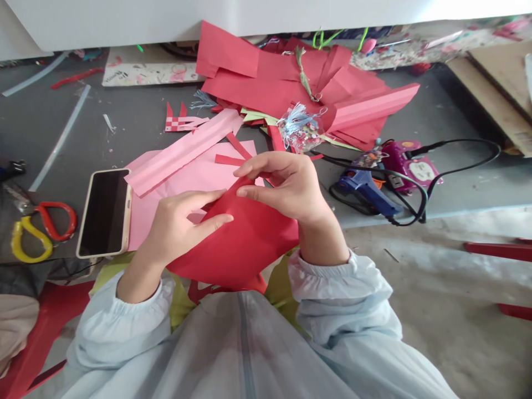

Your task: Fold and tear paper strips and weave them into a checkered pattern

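Between my two hands is a sheet of red paper (245, 241), held over my lap at the table's near edge. My left hand (178, 221) grips its left upper side, thumb on the near face and fingers behind. The thumb and forefinger of my right hand (286, 183) pinch the paper's top corner. Just beyond lie a pink paper sheet (145, 216), a folded pink strip (183, 152) and thin red strips (228, 160).
A phone (103, 213) and scissors (44, 230) lie at left. Red paper sheets (266, 91) are piled at the back, with a blue tassel (297, 119) nearby. At right are a blue glue gun (368, 191), a purple power strip (409, 166) and a looping black cable (496, 147).
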Demonstrator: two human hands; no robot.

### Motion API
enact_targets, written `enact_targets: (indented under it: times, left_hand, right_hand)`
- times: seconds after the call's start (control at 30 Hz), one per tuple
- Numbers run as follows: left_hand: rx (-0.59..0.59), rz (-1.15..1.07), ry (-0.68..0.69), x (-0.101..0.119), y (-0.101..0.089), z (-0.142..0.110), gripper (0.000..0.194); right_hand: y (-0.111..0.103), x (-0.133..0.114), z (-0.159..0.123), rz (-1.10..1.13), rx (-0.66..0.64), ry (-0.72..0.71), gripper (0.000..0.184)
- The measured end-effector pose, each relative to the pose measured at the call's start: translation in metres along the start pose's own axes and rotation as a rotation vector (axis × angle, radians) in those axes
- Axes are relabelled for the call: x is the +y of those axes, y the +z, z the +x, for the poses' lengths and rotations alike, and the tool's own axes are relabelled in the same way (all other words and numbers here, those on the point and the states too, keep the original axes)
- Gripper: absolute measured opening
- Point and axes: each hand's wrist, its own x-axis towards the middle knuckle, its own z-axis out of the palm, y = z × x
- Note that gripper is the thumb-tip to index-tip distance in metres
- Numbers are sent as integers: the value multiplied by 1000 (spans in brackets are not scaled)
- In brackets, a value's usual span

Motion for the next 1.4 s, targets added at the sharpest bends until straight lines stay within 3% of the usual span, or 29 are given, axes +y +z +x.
enact_targets:
  times: [0.17, 0.4, 0.63, 0.77, 0.9, 1.4]
  left_hand:
    - [2, -137, -228, 7, 5, 0, 27]
    - [89, -163, -334, 10, 7, -1, 19]
    - [74, -77, -256, 11, 3, 0, 18]
    - [27, -44, -189, 11, 5, -2, 17]
    - [8, -8, -137, 7, 6, -5, 17]
    - [-99, -7, -161, 9, 2, -2, 22]
  right_hand:
    - [1, 2, -2, -67, -3, -47, 18]
    - [2, 3, -3, -117, -43, -61, 22]
    - [-3, 0, 1, -272, -86, -165, 22]
    - [-3, 0, 3, -258, -201, -249, 17]
    - [-1, 0, 2, -209, -275, -212, 5]
    - [0, -5, 2, -203, -241, -82, 6]
